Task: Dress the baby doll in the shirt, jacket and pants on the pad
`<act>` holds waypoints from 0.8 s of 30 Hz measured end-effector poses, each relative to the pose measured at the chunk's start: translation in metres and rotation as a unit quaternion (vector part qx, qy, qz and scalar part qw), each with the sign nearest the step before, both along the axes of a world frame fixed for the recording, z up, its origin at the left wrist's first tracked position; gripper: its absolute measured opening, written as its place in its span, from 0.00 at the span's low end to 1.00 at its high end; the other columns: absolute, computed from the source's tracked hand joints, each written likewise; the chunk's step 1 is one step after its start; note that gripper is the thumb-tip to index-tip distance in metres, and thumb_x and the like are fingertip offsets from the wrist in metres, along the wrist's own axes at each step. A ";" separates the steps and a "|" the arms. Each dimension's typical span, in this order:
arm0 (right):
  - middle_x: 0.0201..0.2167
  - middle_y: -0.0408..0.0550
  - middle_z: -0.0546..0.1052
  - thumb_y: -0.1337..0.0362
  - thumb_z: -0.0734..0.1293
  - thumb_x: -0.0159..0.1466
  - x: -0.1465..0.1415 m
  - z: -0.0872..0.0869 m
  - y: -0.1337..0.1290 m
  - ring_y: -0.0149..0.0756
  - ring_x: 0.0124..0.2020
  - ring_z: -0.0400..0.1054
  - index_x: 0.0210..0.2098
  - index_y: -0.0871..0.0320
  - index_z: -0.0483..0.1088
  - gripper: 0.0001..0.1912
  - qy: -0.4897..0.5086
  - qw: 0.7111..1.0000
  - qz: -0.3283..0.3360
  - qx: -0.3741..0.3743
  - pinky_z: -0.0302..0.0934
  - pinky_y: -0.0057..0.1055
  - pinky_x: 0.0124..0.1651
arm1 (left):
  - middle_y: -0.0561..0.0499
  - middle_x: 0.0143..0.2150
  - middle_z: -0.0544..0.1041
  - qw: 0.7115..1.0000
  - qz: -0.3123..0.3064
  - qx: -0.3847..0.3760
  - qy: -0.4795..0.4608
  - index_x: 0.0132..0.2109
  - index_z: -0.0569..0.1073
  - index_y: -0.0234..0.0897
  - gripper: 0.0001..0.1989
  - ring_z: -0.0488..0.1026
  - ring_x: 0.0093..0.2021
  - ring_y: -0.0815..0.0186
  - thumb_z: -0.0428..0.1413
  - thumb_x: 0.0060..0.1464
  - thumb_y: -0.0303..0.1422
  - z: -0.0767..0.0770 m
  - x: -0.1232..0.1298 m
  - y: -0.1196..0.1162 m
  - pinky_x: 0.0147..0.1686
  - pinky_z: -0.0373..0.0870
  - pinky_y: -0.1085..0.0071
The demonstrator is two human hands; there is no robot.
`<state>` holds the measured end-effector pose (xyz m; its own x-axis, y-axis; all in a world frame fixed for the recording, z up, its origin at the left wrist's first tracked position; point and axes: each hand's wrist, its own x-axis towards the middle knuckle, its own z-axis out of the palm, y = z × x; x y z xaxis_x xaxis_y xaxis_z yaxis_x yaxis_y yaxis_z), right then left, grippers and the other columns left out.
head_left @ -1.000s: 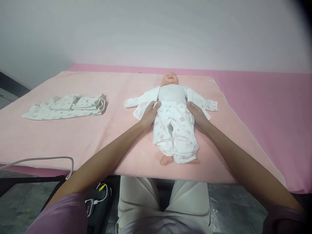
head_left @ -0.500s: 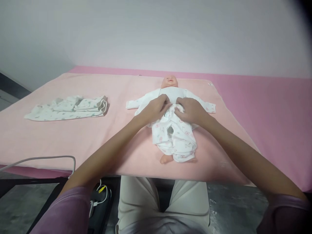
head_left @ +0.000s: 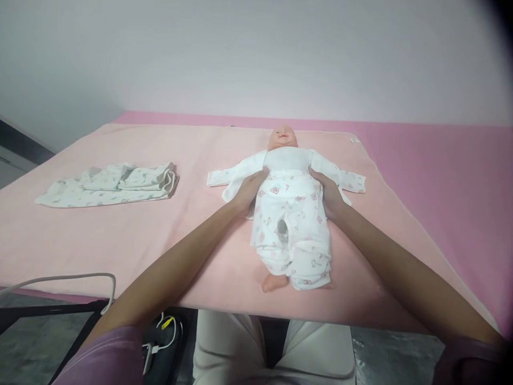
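Observation:
A baby doll (head_left: 282,137) lies on its back on the pink blanket, head toward the wall. It wears a white long-sleeved top (head_left: 286,158) with the arms spread, and white printed pants (head_left: 298,206) whose waistband lies across its belly. One bare foot shows below a pant leg. My left hand (head_left: 251,190) grips the left side of the waistband, thumb on top, other fingers hidden beneath. At the right side of the waist my right hand (head_left: 329,191) holds the band the same way. A dark round opening shows at the crotch.
A folded white printed garment (head_left: 112,184) lies to the left on the pink blanket (head_left: 200,224). A white cable (head_left: 60,276) loops over the front left edge. Beneath that edge is a black bag (head_left: 160,347) with cables. A wall stands behind.
Both hands have moved apart from the middle of the waistband to its two sides. The waistband now lies flat and wide across the belly. The view has shifted slightly.

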<state>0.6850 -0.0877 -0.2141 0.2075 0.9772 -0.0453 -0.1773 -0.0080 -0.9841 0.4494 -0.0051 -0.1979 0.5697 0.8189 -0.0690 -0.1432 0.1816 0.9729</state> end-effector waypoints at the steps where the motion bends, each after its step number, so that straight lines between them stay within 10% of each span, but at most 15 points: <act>1: 0.31 0.47 0.81 0.28 0.74 0.63 -0.004 0.003 -0.002 0.54 0.41 0.79 0.42 0.49 0.78 0.31 0.025 1.000 0.013 0.001 0.75 0.50 0.47 | 0.45 0.33 0.80 0.998 -0.020 -0.043 -0.032 0.40 0.78 0.42 0.30 0.82 0.41 0.51 0.67 0.59 0.66 0.001 0.000 -0.001 0.44 0.78 0.56; 8: 0.36 0.48 0.80 0.21 0.70 0.64 -0.009 0.010 0.003 0.52 0.45 0.77 0.46 0.47 0.75 0.36 -0.016 0.999 0.010 0.049 0.74 0.48 0.49 | 0.39 0.40 0.83 0.990 -0.058 -0.105 -0.068 0.47 0.79 0.41 0.32 0.83 0.52 0.44 0.60 0.65 0.67 0.002 0.002 -0.004 0.50 0.80 0.52; 17: 0.36 0.44 0.69 0.30 0.71 0.70 0.017 0.016 0.004 0.40 0.39 0.64 0.39 0.51 0.65 0.31 -0.313 0.933 -0.032 0.177 0.63 0.38 0.46 | 0.52 0.35 0.69 0.960 0.075 0.264 0.057 0.40 0.68 0.42 0.29 0.68 0.37 0.64 0.62 0.67 0.63 0.002 0.001 0.014 0.41 0.69 0.68; 24: 0.30 0.43 0.68 0.25 0.75 0.61 0.015 0.017 0.033 0.43 0.37 0.67 0.35 0.50 0.65 0.36 -0.178 0.980 -0.035 0.086 0.66 0.38 0.42 | 0.54 0.33 0.65 0.983 0.071 0.167 0.016 0.38 0.64 0.41 0.33 0.66 0.34 0.67 0.63 0.64 0.66 -0.007 0.025 0.044 0.38 0.67 0.70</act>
